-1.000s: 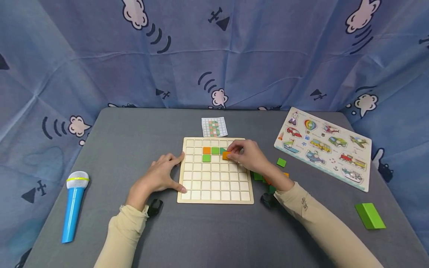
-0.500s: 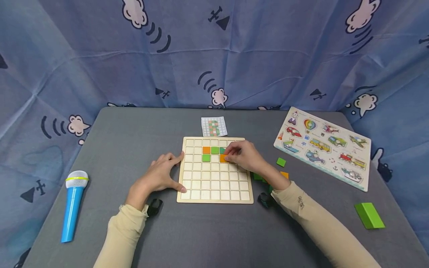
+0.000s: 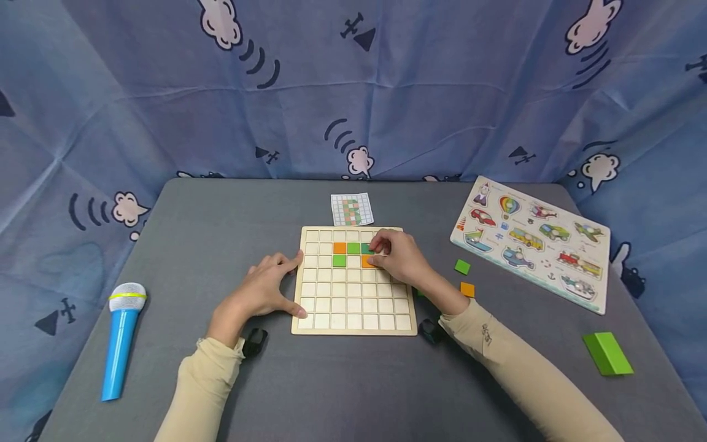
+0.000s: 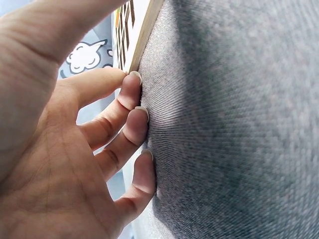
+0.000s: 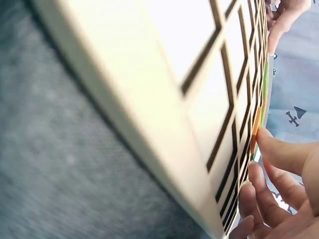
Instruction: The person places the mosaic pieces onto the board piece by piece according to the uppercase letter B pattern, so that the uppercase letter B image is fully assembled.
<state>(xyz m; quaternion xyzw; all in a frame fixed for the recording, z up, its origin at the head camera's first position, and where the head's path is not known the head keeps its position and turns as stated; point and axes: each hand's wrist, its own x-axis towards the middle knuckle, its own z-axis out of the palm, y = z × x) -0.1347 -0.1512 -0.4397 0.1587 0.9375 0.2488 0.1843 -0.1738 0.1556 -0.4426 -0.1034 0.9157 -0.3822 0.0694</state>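
In the head view, a wooden grid board (image 3: 331,305) lies on the table. An orange tile (image 3: 339,248), a green tile (image 3: 353,248) and a teal tile (image 3: 366,248) sit in one row. Below them are a second green tile (image 3: 339,261) and a second orange tile (image 3: 365,262). My right hand (image 3: 402,258) is over the board's upper right. Its thumb touches the second orange tile (image 5: 256,124), with the other fingers bent and apart from the thumb. My left hand (image 3: 264,287) rests at the board's left edge, thumb and index finger spread, touching the frame.
A pattern card (image 3: 352,210) lies behind the board. To the right are a loose green tile (image 3: 462,267), an orange one (image 3: 467,290), a picture puzzle board (image 3: 533,242) and a green block (image 3: 608,354). A toy microphone (image 3: 123,341) lies at left. The right forearm partly hides other tiles.
My right hand has brought the orange tile left and down into a cell below the teal tile; its fingers have since parted from the thumb. The left hand has stayed still.
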